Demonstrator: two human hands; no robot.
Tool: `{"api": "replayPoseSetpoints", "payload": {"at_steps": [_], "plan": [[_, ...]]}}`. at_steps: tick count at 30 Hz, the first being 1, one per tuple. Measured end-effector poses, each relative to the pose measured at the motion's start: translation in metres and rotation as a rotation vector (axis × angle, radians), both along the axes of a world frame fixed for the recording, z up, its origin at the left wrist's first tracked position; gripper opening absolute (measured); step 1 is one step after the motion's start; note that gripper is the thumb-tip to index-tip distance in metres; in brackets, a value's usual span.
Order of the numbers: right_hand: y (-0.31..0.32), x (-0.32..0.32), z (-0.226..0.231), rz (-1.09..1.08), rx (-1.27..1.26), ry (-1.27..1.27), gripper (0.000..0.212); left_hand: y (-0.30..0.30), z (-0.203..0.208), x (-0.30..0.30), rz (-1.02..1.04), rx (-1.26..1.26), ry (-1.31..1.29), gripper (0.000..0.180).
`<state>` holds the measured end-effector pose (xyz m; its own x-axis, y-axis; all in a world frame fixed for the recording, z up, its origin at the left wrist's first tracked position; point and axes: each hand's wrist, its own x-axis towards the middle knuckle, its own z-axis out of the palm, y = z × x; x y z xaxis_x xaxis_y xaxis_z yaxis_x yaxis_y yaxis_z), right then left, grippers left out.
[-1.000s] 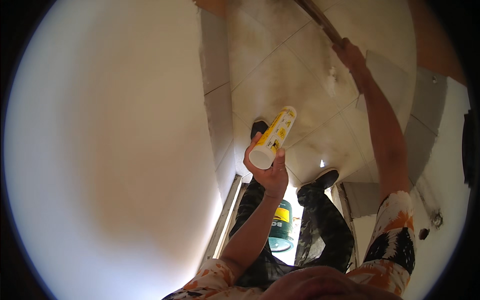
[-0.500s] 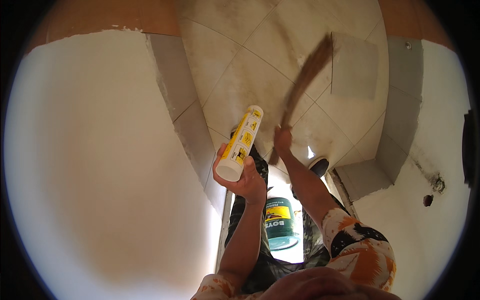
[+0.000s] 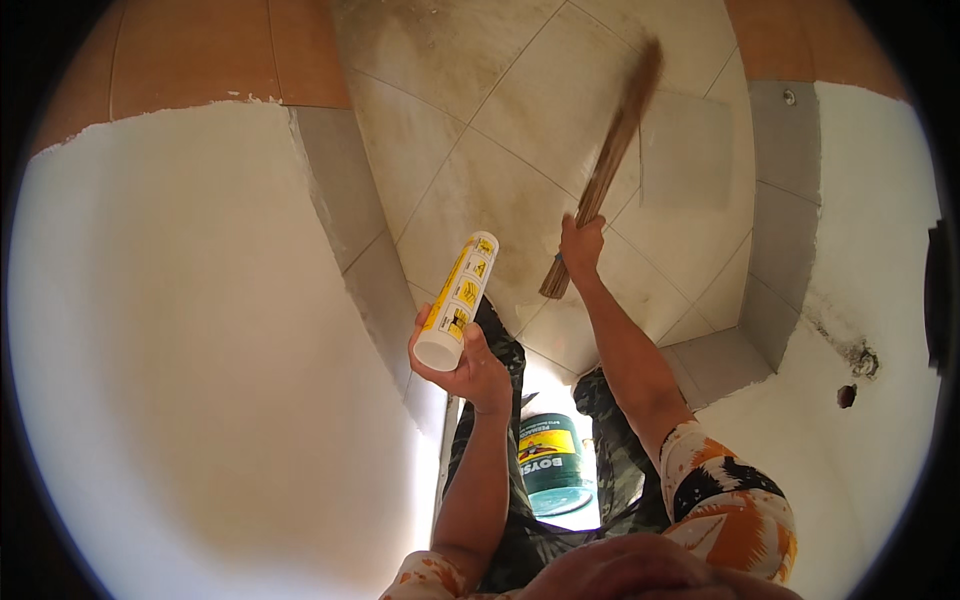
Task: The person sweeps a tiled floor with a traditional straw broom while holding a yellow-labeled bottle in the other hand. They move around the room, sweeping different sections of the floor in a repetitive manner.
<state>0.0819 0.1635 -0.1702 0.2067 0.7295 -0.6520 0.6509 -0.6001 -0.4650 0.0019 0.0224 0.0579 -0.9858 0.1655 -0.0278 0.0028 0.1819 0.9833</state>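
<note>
My left hand (image 3: pixel 465 372) is wrapped round a white and yellow sealant cartridge (image 3: pixel 458 300), gripping its lower end; the tube tilts up and to the right. Further to the right, my right hand (image 3: pixel 582 246) grips a brown stick broom (image 3: pixel 618 145) close to its butt end. The broom slants away over the floor, and its far bristles are smeared by motion. Whether their tips touch the tiles I cannot tell.
Pale, dirt-smudged floor tiles (image 3: pixel 480 190) spread ahead, with a loose-looking grey square tile (image 3: pixel 688 150) at the right. White walls with grey tile skirting (image 3: pixel 345 180) stand on both sides. A green bucket (image 3: pixel 552 470) shows between my legs.
The broom has swung more upright, and my right hand has moved slightly up and right. My left hand, still holding the cartridge, sits a little lower and further left.
</note>
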Motion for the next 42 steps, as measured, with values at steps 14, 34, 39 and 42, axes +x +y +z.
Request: {"api": "replayPoseSetpoints", "payload": {"at_steps": [14,34,39,42], "plan": [[0.140,0.005,0.086,0.073,0.115,0.175,0.048,0.036,-0.020,-0.034,-0.031,-0.084,0.017,0.060],[0.431,0.134,-0.029,0.341,-0.145,-0.346,0.051,0.199,0.034,-0.038,-0.094,-0.323,0.073,0.073],[0.422,0.093,-0.025,0.398,0.014,-0.175,0.052,0.265,0.059,-0.017,-0.173,-0.318,0.020,0.080],[0.432,0.093,-0.001,0.225,0.047,-0.153,0.051,0.293,0.060,-0.011,-0.205,-0.195,-0.030,0.079]]}}
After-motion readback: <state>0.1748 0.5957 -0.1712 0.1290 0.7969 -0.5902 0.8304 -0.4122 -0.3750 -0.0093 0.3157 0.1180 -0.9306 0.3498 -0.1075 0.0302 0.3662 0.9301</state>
